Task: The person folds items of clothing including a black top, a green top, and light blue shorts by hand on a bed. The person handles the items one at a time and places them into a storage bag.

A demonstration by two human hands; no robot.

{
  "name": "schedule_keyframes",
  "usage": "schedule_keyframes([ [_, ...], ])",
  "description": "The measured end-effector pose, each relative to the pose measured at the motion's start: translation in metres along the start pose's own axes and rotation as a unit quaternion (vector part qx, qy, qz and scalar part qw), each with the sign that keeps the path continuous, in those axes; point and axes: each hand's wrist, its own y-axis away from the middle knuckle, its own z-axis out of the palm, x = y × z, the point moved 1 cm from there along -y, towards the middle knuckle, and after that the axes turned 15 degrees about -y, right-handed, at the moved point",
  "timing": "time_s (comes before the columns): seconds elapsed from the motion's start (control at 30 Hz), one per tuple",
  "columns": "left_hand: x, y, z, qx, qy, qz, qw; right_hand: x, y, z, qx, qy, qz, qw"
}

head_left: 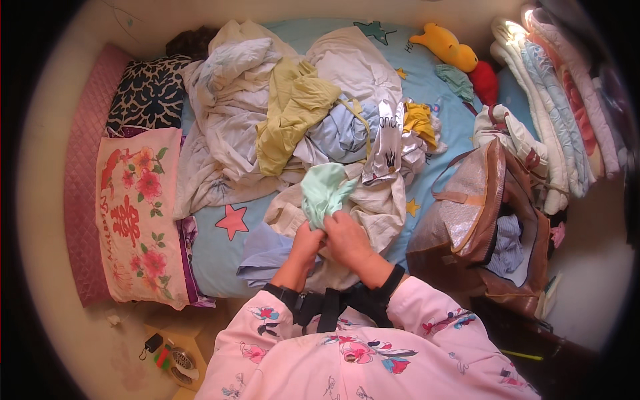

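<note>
Held up over the bed is a bunched mint-green cloth (pixel 323 190), its kind hard to make out. My left hand (pixel 307 245) and my right hand (pixel 347 240) are closed side by side on its lower end. Under them lie a beige garment (pixel 380 217) and a light-blue piece of cloth (pixel 263 257). Just beyond, an olive-yellow garment (pixel 290 113) rests on a heap of whitish bedding (pixel 227 133). A blue garment (pixel 340 137) and a shiny silver-white piece (pixel 385 143) with dark lettering lie to its right.
A large brown zip bag (pixel 453 250) stands open at the right with striped cloth inside. Behind it are folded quilts (pixel 553 113). A yellow plush toy (pixel 447 47) lies at the far right of the bed. Pillows, one flowered (pixel 140 213), line the left end.
</note>
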Motion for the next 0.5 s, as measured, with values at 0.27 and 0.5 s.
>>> schedule_keyframes([
  [0.27,0.015,0.068,-0.025,-0.192,0.382,-0.072,0.901,-0.034,0.029,-0.008,-0.044,-0.024,-0.082,0.995],
  [0.5,0.055,0.085,-0.028,-0.296,0.284,-0.045,0.911,-0.037,0.033,-0.032,-0.005,-0.068,-0.092,0.993],
])
